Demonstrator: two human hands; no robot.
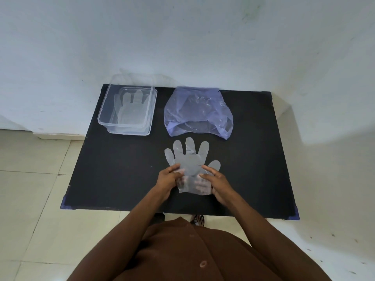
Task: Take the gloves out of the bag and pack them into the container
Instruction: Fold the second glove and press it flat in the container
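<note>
I see a clear plastic glove (pixel 190 159) spread flat on the black counter (pixel 113 175), a little toward the near edge from the middle, its five fingers fanned out toward the far edge and its cuff pointing back at me. Both of my hands are on the cuff end. My left hand (pixel 169 178) sits at the cuff's left side with the fingers curled in and the thumb on top, pinching the film along that edge. My right hand (pixel 216 180) is at the cuff's right side, just below the glove's thumb; its thumb and forefinger lie on top of the film while the other fingers show through the plastic from underneath, so it has the edge loosely nipped rather than closed in a fist. The palm and fingers of the glove lie beyond both hands, free and flat on the counter. Just past the glove's fingertips, toward the far edge and slightly right of centre, lies the bluish translucent bag (pixel 197 112), crumpled, its mouth facing the glove; I cannot tell what is inside it. At the far left corner stands the clear rectangular container (pixel 105 116), well apart from my hands, and another glove (pixel 129 108) lies flat in it with its fingers pointing toward the wall (pixel 182 37) behind the counter.
</note>
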